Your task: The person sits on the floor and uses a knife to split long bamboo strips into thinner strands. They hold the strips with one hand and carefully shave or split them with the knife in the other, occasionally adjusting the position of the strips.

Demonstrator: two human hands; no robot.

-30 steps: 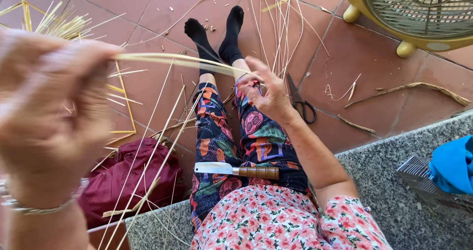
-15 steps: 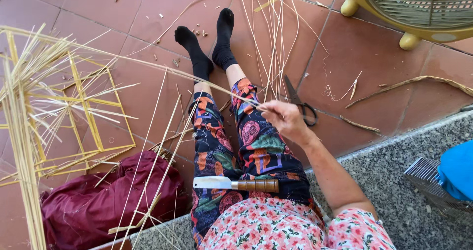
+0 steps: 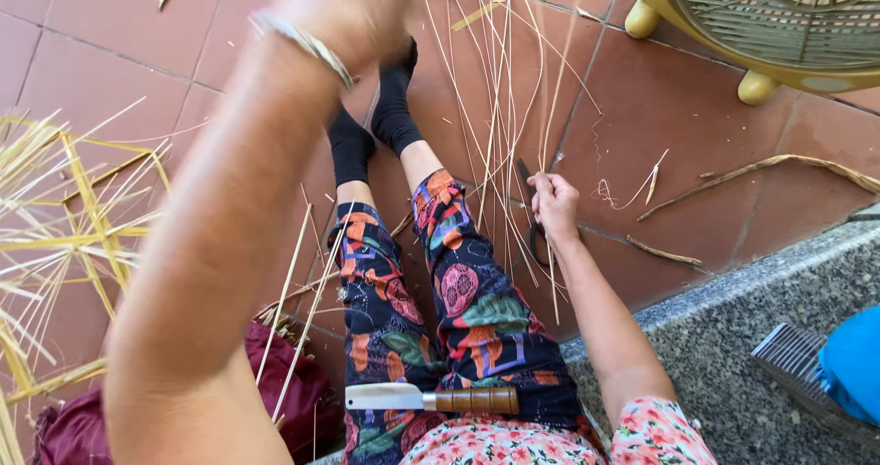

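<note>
The right hand [image 3: 554, 204], fingers curled, gripped long pale straw strands [image 3: 500, 107] fanning over the red tile floor [image 3: 110, 52]; the raised, blurred left hand's [image 3: 353, 6] grip I couldn't tell, suggesting mid-sorting, needing careful separating.

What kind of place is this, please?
Probably a home patio or porch used for craft work: red floor tiles, a yellow floor fan, and thin straw strips held by the right hand.

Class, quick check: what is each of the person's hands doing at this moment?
Left hand: raised close to the camera and blurred; whether it is open or closed cannot be told.
Right hand: closed around a bundle of thin straw strips.
</note>
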